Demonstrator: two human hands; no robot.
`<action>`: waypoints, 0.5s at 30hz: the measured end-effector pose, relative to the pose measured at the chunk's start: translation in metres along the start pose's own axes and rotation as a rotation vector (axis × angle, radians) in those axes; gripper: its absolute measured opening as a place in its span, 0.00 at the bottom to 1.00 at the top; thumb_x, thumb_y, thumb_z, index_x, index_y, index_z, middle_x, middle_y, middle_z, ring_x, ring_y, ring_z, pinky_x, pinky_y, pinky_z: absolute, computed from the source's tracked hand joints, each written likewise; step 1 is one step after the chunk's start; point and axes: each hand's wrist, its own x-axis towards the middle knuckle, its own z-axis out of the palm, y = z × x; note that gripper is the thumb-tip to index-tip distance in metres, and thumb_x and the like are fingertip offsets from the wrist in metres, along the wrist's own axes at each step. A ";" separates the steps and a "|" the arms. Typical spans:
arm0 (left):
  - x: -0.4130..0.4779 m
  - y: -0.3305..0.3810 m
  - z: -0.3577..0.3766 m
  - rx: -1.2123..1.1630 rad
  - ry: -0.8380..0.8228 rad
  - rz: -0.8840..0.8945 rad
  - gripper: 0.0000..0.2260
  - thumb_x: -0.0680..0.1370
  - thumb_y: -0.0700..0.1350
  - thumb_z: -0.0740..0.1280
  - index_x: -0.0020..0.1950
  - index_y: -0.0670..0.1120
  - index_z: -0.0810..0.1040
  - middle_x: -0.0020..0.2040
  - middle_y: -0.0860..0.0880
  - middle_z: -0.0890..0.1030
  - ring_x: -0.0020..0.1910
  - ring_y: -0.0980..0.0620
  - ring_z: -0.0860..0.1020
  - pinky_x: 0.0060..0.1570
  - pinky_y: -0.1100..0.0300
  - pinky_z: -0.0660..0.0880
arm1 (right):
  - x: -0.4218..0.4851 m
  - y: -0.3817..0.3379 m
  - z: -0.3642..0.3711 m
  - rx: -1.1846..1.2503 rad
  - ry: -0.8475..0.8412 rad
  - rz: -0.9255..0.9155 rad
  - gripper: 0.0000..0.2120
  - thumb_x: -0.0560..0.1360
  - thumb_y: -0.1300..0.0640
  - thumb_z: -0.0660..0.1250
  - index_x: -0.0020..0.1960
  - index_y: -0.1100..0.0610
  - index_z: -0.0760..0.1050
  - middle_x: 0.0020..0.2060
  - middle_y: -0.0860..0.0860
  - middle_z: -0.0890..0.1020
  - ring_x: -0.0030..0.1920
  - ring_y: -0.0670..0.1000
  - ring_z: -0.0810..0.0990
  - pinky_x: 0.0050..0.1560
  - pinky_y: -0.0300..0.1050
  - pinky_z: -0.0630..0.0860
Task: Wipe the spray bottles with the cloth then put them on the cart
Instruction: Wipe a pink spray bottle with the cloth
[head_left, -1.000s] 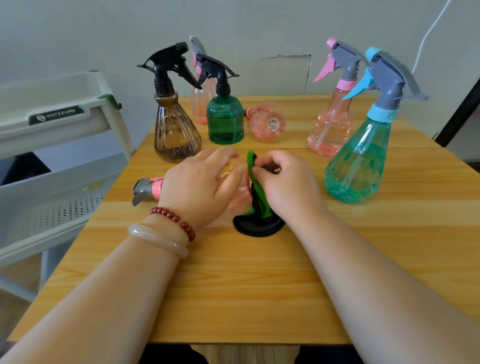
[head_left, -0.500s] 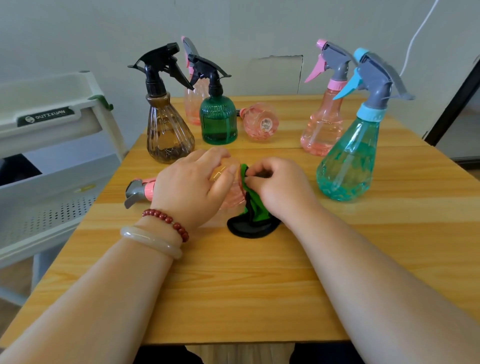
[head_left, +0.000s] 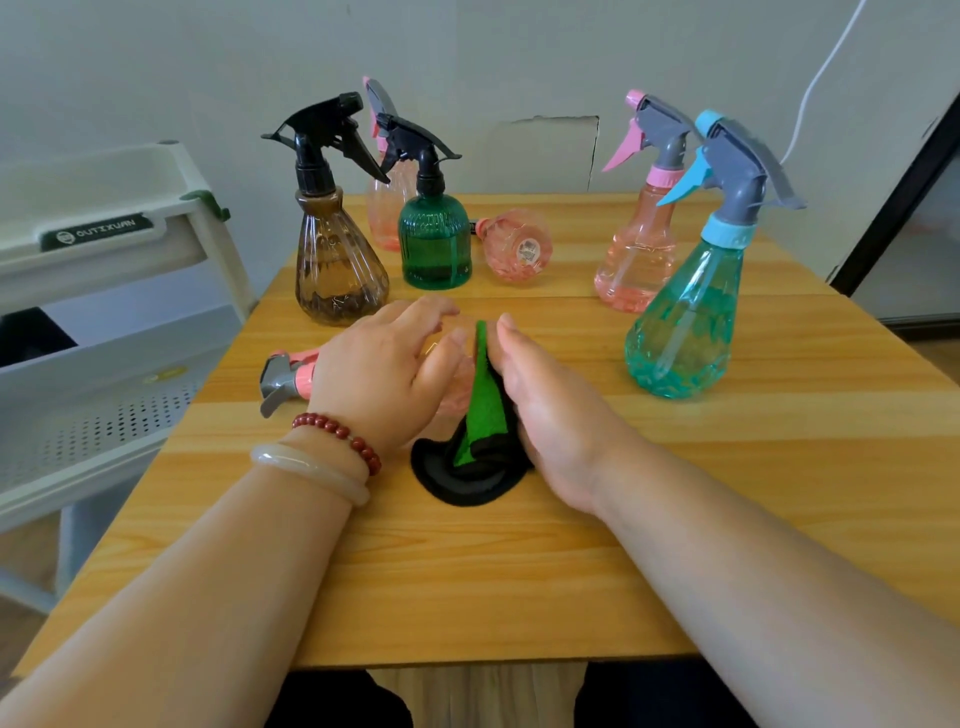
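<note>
Pink spray bottle (head_left: 288, 375) lies on its side on the table (head_left: 467, 571) at the centre of the frame; your left hand (head_left: 384, 374) grasps its body with curled fingers; your right hand (head_left: 550, 410), fingers straight and released, presses the green-and-black cloth (head_left: 480, 415) against its base.

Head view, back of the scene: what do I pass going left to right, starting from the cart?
cart → brown bottle → dark green bottle → tipped pink bottle → upright pink bottle → teal bottle
</note>
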 end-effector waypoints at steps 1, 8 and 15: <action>0.000 0.000 0.000 0.000 -0.001 -0.003 0.26 0.77 0.60 0.49 0.63 0.50 0.78 0.54 0.50 0.82 0.47 0.48 0.79 0.39 0.60 0.66 | 0.000 0.000 0.002 0.014 0.002 0.005 0.38 0.60 0.21 0.59 0.63 0.40 0.75 0.64 0.45 0.79 0.65 0.48 0.76 0.71 0.53 0.67; 0.002 0.000 0.001 0.011 0.005 -0.028 0.28 0.77 0.61 0.47 0.65 0.50 0.77 0.53 0.50 0.81 0.46 0.51 0.78 0.39 0.59 0.67 | -0.005 -0.017 0.011 -0.227 0.079 -0.170 0.26 0.85 0.46 0.44 0.80 0.48 0.42 0.80 0.44 0.47 0.78 0.43 0.46 0.76 0.42 0.45; 0.002 -0.003 0.000 -0.009 -0.001 -0.017 0.28 0.77 0.60 0.48 0.65 0.49 0.76 0.53 0.49 0.81 0.47 0.50 0.78 0.39 0.59 0.68 | -0.002 -0.008 0.020 -0.362 0.142 -0.220 0.28 0.84 0.44 0.44 0.80 0.51 0.42 0.80 0.47 0.45 0.79 0.45 0.43 0.77 0.43 0.40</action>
